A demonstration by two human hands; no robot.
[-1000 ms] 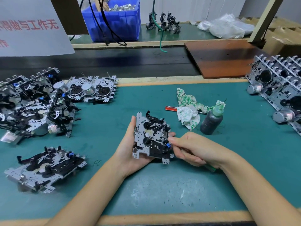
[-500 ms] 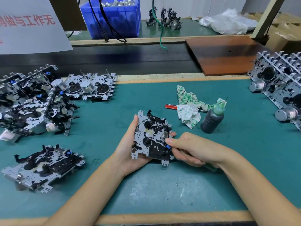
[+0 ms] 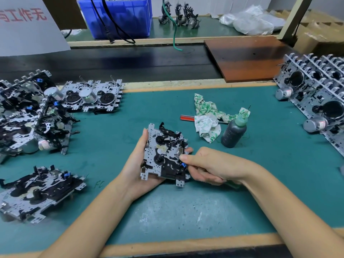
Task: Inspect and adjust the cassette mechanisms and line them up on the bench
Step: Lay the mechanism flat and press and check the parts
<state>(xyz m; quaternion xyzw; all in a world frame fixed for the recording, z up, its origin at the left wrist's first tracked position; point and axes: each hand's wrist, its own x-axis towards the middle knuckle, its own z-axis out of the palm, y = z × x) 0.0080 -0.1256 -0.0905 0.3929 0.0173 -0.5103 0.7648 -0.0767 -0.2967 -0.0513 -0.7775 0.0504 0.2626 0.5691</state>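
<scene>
- The left hand (image 3: 141,164) cradles a silver stamped-metal cassette mechanism with black plastic levers (image 3: 164,153) from beneath, thumb along its left edge and fingertips wrapping its right side, holding it tilted above the green bench mat (image 3: 167,211).
- The right hand (image 3: 208,166) pinches at the mechanism's right edge, its index fingertip (image 3: 183,156) pressing near a small metal part just above a blue tab; its lower fingers curl round something green that is mostly hidden.
- Judged from this, the unit in hand is mid-inspection or adjustment, not yet set down.
- Near left, one flat mechanism lying alone (image 3: 39,192) rests on the mat; beyond it is a loose heap of mechanisms (image 3: 31,116) and another unit showing round motors (image 3: 93,97).
- Far right, a tidy leaning row of mechanisms (image 3: 316,97) looks lined up already; whether the left heap is done or waiting I cannot tell.
- Just beyond the hands stand a dark squeeze bottle with green nozzle (image 3: 234,131), a green-and-white crumpled rag (image 3: 206,123) and a red-handled tool (image 3: 188,117).
</scene>
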